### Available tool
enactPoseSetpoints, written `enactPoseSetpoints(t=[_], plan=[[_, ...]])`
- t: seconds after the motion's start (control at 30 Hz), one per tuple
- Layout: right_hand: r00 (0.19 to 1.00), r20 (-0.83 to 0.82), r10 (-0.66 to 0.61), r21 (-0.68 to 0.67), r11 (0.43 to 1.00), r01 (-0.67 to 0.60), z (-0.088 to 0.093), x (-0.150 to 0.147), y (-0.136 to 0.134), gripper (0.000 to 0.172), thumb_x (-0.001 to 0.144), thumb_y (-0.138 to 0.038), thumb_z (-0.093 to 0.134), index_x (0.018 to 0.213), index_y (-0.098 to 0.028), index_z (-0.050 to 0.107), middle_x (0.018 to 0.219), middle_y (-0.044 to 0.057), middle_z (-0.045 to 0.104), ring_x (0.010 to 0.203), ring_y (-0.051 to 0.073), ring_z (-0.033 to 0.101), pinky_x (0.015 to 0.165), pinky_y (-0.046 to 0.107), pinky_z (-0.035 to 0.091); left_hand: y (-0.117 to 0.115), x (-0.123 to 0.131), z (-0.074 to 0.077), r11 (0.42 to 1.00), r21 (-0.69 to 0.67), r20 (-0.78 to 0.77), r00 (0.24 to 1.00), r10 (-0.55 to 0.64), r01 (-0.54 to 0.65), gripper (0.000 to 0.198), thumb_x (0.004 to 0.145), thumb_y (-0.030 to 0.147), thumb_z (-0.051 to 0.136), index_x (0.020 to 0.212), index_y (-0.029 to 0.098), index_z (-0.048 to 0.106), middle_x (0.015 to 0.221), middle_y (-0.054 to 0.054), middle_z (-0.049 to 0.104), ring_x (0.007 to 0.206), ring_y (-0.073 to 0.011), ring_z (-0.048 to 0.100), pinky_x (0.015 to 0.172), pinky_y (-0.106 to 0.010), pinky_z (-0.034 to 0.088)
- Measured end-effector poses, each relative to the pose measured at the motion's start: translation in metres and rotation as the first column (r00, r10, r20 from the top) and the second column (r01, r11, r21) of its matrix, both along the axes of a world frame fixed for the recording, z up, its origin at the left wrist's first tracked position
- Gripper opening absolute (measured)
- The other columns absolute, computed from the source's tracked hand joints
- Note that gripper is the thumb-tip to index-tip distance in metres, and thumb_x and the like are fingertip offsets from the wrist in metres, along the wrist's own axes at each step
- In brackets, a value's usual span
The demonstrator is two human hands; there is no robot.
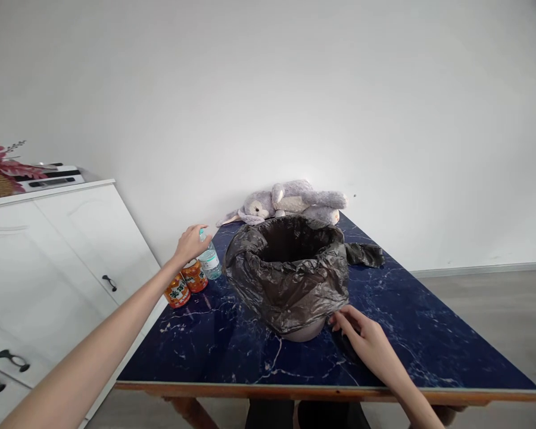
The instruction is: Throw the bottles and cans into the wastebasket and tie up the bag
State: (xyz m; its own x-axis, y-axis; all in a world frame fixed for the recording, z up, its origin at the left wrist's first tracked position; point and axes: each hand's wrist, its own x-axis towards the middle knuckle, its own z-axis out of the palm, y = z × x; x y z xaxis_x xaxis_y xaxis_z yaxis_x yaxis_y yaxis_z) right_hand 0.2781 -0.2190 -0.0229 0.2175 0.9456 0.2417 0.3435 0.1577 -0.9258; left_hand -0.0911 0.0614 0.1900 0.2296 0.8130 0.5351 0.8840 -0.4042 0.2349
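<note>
My left hand (192,243) reaches to the far left and is closed round the top of a clear plastic water bottle (211,265) with a pale blue-green cap. The bottle stands upright on the table. Two orange cans (177,292) with dark lettering sit just nearer, below my left wrist. A trash bin (306,332) stands in the middle, lined with a black trash bag (290,292) folded far down over its outside. Its mouth is open, the inside dark. My right hand (361,333) is at the bag's lower right edge, fingers curled and pinched against its hem.
A grey plush rabbit (295,199) lies on its side behind the bin, against the wall. A rolled strip of black bags (365,255) lies right of the bin. The blue marbled table (429,333) has a wooden front edge. A white cabinet (71,256) stands at the left.
</note>
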Motion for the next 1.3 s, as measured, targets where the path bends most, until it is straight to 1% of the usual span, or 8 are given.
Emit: enactPoseSetpoints(t=[0.23, 0.43, 0.57, 0.7, 0.83, 0.97, 1.13, 1.3], plan=[[1.000, 0.008, -0.010, 0.000, 1.000, 0.010, -0.002, 0.000, 0.001, 0.044, 0.103, -0.064, 0.051, 0.099, -0.024, 0.070, 0.091, 0.007, 0.075, 0.085, 0.023, 0.072, 0.078, 0.029, 0.055, -0.016, -0.001, -0.006, 0.998, 0.031, -0.085, 0.995, -0.043, 0.046, 0.035, 0.096, 0.029, 0.047, 0.125, 0.018, 0.064, 0.132, -0.016, 0.068, 0.127, -0.0348, 0.062, 0.110, -0.049, 0.047], [1.000, -0.018, -0.024, 0.025, 0.999, 0.025, -0.001, -0.001, 0.001, 0.044, 0.101, -0.065, 0.054, 0.096, -0.024, 0.071, 0.089, 0.006, 0.076, 0.083, 0.023, 0.073, 0.078, 0.029, 0.057, -0.050, 0.020, 0.028, 0.970, 0.195, -0.073, 0.989, -0.131, 0.143, 0.029, 0.104, 0.032, 0.045, 0.125, 0.024, 0.064, 0.137, -0.011, 0.065, 0.126, -0.0331, 0.063, 0.106, -0.047, 0.051], [0.999, -0.028, -0.037, 0.035, 0.999, 0.038, -0.001, -0.002, 0.002, 0.045, 0.099, -0.066, 0.056, 0.098, -0.024, 0.073, 0.088, 0.007, 0.077, 0.082, 0.024, 0.074, 0.077, 0.030, 0.058, -0.085, 0.048, 0.070, 0.793, 0.539, 0.122, 0.905, -0.407, 0.284, 0.019, 0.104, 0.036, 0.062, 0.119, 0.026, 0.066, 0.128, -0.008, 0.069, 0.125, -0.0281, 0.065, 0.113, -0.045, 0.051], [0.999, -0.032, -0.038, 0.034, 0.999, 0.040, -0.004, -0.001, 0.002, 0.045, 0.099, -0.066, 0.057, 0.101, -0.024, 0.073, 0.089, 0.007, 0.078, 0.080, 0.024, 0.074, 0.077, 0.030, 0.057, -0.127, 0.080, 0.104, 0.651, 0.646, 0.289, 0.662, -0.691, 0.398, 0.026, 0.101, 0.035, 0.071, 0.124, 0.028, 0.060, 0.125, -0.005, 0.070, 0.122, -0.0226, 0.071, 0.110, -0.042, 0.057], [0.999, -0.029, -0.034, 0.035, 0.999, 0.035, -0.004, -0.002, 0.002, 0.045, 0.099, -0.066, 0.056, 0.100, -0.024, 0.072, 0.087, 0.006, 0.077, 0.080, 0.023, 0.073, 0.076, 0.029, 0.056, -0.165, 0.104, 0.112, 0.584, 0.490, 0.255, 0.534, -0.806, 0.647, 0.030, 0.097, 0.030, 0.078, 0.122, 0.027, 0.061, 0.122, -0.006, 0.073, 0.119, -0.0248, 0.074, 0.108, -0.045, 0.061], [0.999, -0.028, -0.028, 0.028, 0.999, 0.029, 0.000, -0.002, 0.001, 0.044, 0.100, -0.065, 0.055, 0.100, -0.024, 0.073, 0.088, 0.006, 0.077, 0.081, 0.023, 0.073, 0.075, 0.029, 0.056, -0.186, 0.122, 0.097, 0.525, 0.269, 0.186, 0.492, -0.851, 0.807, 0.030, 0.098, 0.023, 0.075, 0.125, 0.029, 0.062, 0.126, -0.004, 0.074, 0.120, -0.0249, 0.074, 0.110, -0.047, 0.061], [1.000, -0.021, -0.023, 0.033, 0.999, 0.024, 0.001, -0.001, 0.001, 0.044, 0.101, -0.064, 0.054, 0.103, -0.024, 0.073, 0.089, 0.007, 0.077, 0.081, 0.024, 0.073, 0.076, 0.030, 0.057, -0.187, 0.142, 0.074, 0.544, 0.021, 0.122, 0.538, -0.834, 0.839, 0.031, 0.102, 0.025, 0.067, 0.131, 0.034, 0.062, 0.130, -0.003, 0.075, 0.123, -0.0253, 0.073, 0.109, -0.051, 0.061], [0.999, -0.032, -0.008, 0.025, 1.000, 0.009, -0.001, -0.001, 0.001, 0.045, 0.101, -0.064, 0.053, 0.105, -0.024, 0.073, 0.090, 0.007, 0.077, 0.083, 0.025, 0.073, 0.077, 0.031, 0.056, -0.184, 0.149, 0.068, 0.524, -0.166, 0.082, 0.541, -0.837, 0.835, 0.029, 0.101, 0.032, 0.069, 0.130, 0.034, 0.066, 0.128, -0.004, 0.077, 0.120, -0.0260, 0.074, 0.103, -0.048, 0.061]])
